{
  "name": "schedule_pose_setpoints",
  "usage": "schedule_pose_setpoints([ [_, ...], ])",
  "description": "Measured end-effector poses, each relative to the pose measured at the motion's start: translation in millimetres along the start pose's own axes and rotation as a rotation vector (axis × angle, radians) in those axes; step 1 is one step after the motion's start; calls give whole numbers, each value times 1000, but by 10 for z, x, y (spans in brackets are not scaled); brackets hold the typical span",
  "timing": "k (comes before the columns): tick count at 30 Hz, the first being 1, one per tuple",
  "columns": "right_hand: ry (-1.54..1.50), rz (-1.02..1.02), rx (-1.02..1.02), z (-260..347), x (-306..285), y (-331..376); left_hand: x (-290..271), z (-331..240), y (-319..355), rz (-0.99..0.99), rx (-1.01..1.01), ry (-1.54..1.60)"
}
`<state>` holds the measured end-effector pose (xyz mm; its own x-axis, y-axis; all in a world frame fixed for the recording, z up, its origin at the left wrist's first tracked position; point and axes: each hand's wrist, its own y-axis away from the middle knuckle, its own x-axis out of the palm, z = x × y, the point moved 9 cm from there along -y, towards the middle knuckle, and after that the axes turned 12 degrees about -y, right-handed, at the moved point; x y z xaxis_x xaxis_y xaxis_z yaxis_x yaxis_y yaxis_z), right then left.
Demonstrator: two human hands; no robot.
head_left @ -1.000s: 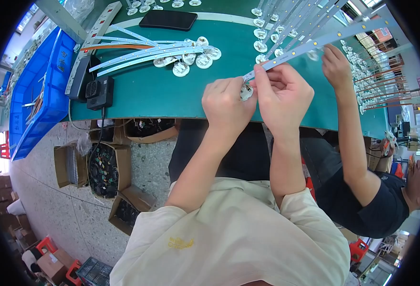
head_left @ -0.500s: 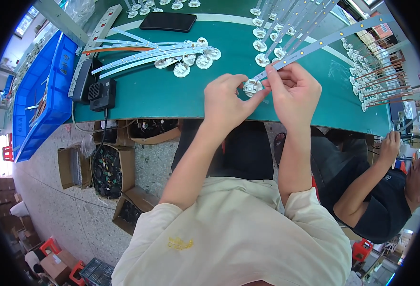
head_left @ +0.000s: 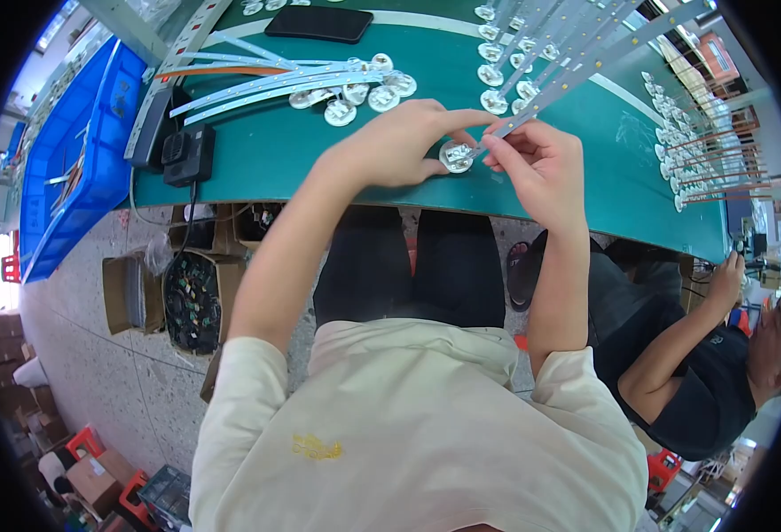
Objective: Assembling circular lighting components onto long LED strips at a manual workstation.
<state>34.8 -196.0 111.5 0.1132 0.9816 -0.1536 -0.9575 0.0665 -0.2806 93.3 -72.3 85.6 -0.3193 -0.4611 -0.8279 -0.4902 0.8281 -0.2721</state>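
**A:** ok so going across from the left: we see a blue crate [head_left: 71, 151] hanging off the far left end of the green table [head_left: 319, 151]. Next to it on the table there's a black power strip [head_left: 155, 133] and a black adapter box [head_left: 188, 152], cord dropping over the table's near edge. Below that edge, on the floor, we can make out open cardboard boxes [head_left: 191, 297] with dark parts in them.

**B:** yep. Then on the table, further in, a fan of white strips [head_left: 266, 84] with one orange one, each ending in a round clear lens disc. A black phone [head_left: 319, 24] lies at the table's far side behind them.

**A:** Now the hands. Our left hand [head_left: 399, 146] lies near the table's front edge, fingers curled, thumb and fingertips pinched on a small round lens disc [head_left: 455, 156] that sits on the green surface. Right hand [head_left: 537, 168] is just beside it, fingers closed on the end of a long LED strip [head_left: 585, 62] that runs diagonally away to the table's far right corner. The strip's end meets the disc, as far as we can tell.

**B:** agreed. Past that, more strips with discs [head_left: 510, 53] in the middle, and rows of them [head_left: 705, 160] at the table's right end. A seated co-worker [head_left: 692, 390] in black is below the table's right edge, one hand raised toward it.
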Motion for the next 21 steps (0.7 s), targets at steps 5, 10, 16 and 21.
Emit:
schedule_pose_setpoints([
  [5,-17,100,-15,-173,197,-17,190,128,-23,207,148,-14],
  [10,-21,43,-9,-161,186,13,93,12,178,-38,168,39],
  [16,-60,-28,40,-220,167,24,77,-35,330,-294,-60,50],
  [21,-78,-34,34,-251,167,40,115,-7,347,-349,-109,78],
])
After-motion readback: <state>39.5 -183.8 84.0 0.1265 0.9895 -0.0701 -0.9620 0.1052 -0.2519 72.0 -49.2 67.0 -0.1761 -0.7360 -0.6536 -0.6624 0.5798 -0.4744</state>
